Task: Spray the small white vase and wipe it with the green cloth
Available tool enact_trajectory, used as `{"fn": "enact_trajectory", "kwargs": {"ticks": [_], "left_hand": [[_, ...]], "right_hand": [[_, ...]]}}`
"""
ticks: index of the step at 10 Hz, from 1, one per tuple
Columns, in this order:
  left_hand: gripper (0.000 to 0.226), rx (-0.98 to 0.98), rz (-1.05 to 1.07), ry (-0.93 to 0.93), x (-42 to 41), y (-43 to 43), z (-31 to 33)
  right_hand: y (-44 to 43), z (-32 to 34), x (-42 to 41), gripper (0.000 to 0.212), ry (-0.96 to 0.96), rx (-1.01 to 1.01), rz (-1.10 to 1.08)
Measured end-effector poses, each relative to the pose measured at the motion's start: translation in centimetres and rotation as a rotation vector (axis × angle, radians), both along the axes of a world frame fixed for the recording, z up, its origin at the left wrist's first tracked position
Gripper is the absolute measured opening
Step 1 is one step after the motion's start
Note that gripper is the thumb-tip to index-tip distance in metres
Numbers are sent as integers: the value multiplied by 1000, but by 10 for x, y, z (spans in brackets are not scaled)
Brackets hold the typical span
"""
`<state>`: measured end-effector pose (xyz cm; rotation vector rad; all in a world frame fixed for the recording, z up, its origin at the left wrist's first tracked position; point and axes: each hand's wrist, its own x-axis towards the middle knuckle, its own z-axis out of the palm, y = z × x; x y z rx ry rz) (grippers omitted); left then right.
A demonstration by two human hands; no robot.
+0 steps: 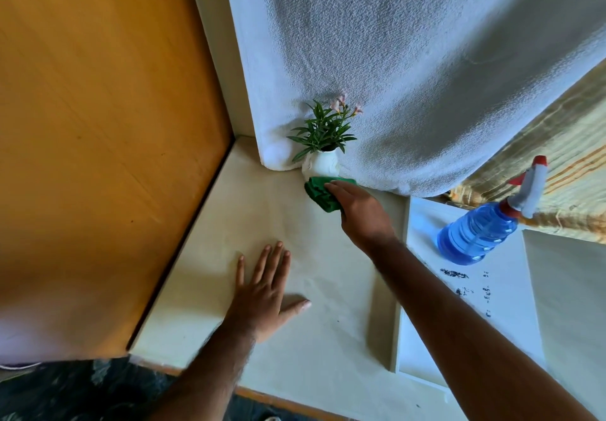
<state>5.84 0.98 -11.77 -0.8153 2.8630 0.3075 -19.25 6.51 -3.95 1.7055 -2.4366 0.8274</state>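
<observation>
A small white vase (323, 164) with green leaves and pale pink flowers stands on a cream ledge (249, 210), tucked against a white curtain. My right hand (362, 212) grips a crumpled green cloth (323, 193) and presses it against the foot of the vase. My left hand (264, 292) lies flat on the ledge nearer to me, fingers spread, holding nothing. A blue spray bottle (482, 232) with a red and white trigger head stands off to the right on a white surface, untouched.
A white curtain (393, 69) hangs behind the vase. An orange wooden panel (98, 125) walls off the left side. A raised lip (398, 276) separates the ledge from the white surface with dark marks. Patterned fabric shows at the far right.
</observation>
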Motion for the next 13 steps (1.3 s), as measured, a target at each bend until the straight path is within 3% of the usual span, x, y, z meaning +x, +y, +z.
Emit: {"fn": "enact_trajectory", "kwargs": {"ticks": [2,5,6,9,11,12,13], "left_hand": [[106,-6,7,-32,-1,-1,2],[111,42,32,-88,-7,4,11],[113,60,33,-98,-8,4,13],[114,59,26,-121,-10,4,13],[126,110,31,-183,-16,7,24],[134,150,64,-128,-24,6,47],[127,87,3,18,-46,-1,88]], "right_hand": [[90,22,19,62,86,-7,-18],[248,-23,21,71,63,177,-309],[267,-39,18,71,13,290,-296],[284,-51,27,87,117,456,-198],[271,-42,34,101,40,544,-255],[249,-23,36,101,52,478,-255],[206,20,24,96,143,316,-166]]}}
